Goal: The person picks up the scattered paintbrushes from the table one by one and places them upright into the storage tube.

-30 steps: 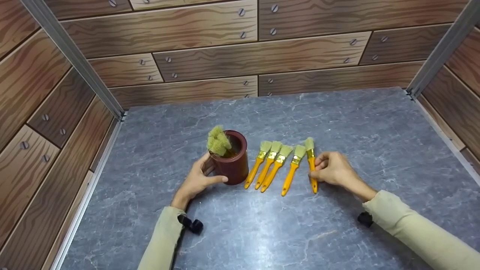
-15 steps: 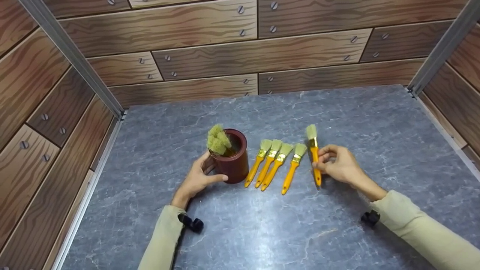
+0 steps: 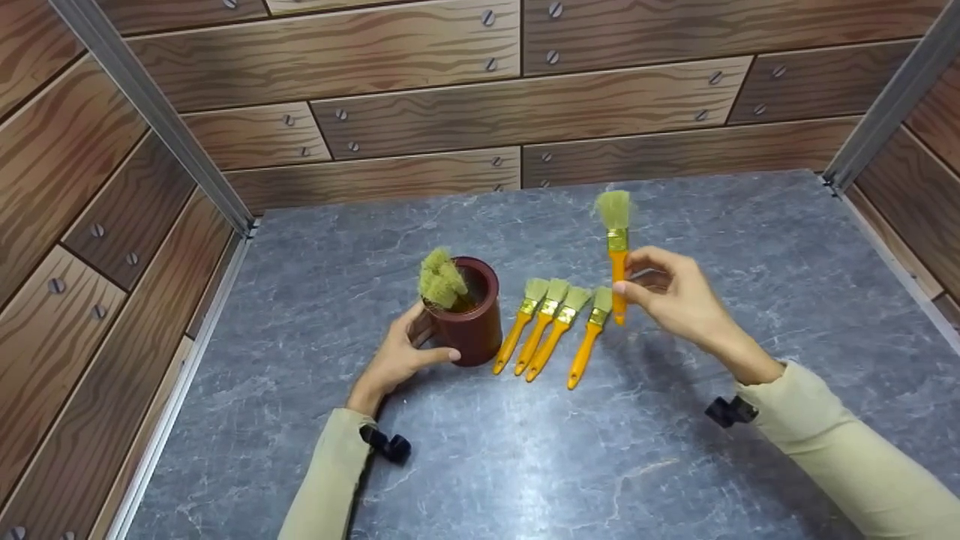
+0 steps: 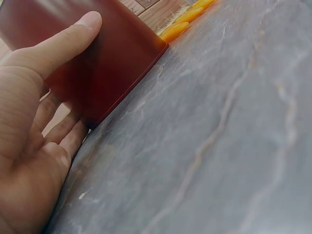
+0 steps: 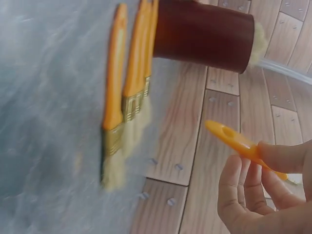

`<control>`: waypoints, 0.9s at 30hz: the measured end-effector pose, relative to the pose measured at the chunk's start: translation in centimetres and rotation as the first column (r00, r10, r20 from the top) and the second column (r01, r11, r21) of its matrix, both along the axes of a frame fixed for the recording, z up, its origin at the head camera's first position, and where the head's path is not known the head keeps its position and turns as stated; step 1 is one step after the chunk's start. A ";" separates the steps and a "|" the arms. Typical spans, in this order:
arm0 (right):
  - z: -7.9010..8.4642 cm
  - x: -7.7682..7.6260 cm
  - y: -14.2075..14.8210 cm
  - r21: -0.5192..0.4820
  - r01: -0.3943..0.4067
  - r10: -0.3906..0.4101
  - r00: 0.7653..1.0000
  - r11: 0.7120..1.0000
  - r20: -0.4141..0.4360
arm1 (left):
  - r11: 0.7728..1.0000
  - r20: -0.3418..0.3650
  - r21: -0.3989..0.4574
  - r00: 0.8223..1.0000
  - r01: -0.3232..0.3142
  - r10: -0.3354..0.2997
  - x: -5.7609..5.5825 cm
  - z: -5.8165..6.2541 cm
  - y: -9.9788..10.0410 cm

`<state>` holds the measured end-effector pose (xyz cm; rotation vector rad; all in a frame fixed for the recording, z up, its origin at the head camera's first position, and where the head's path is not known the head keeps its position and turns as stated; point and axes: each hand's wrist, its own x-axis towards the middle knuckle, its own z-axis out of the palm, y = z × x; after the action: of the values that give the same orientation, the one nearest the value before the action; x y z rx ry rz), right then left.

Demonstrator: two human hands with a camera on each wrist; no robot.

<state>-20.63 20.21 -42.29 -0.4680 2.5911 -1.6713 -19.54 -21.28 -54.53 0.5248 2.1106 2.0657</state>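
A dark red-brown cylindrical cup (image 3: pixel 474 337) stands on the table, with several paintbrushes (image 3: pixel 441 281) in it, pale bristles up. My left hand (image 3: pixel 396 358) holds the cup from the left, thumb across its near side and fingers round the back, as the left wrist view also shows. Above the table, my right hand (image 3: pixel 679 296) pinches one paintbrush (image 3: pixel 617 241) by its orange handle, bristles pointing up. In the right wrist view the handle end (image 5: pixel 231 139) of this brush sticks out past the thumb. Part of the handle is hidden by the fingers.
Several orange-handled paintbrushes (image 3: pixel 551 330) lie side by side on the grey marbled tabletop (image 3: pixel 480 457), right of the cup. Wood-patterned panels (image 3: pixel 420 124) wall the back and sides, with metal posts (image 3: pixel 161 124) at the corners.
My right hand has picked the rightmost paintbrush up off the table and raised it, bringing it more upright. My left hand has stayed on the cup.
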 end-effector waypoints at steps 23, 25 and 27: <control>4.1 -1.6 -7.5 -0.169 -0.150 0.124 0.980 0.974 -0.157 | 0.999 -0.006 0.032 1.000 -0.005 0.005 -0.2 -0.3 0.2; 4.4 -1.8 -8.4 -0.184 -0.166 0.135 0.976 0.969 -0.171 | 0.999 0.001 0.034 1.000 -0.012 0.012 -0.1 -0.3 0.0; 4.6 -2.0 -9.4 -0.189 -0.179 0.143 0.971 0.966 -0.191 | 0.999 0.012 0.039 1.000 -0.022 0.022 0.0 -0.3 0.0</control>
<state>-22.59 10.81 -37.67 -0.8482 2.4213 -1.9275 -19.58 -21.32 -54.87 0.4963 2.0832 2.1201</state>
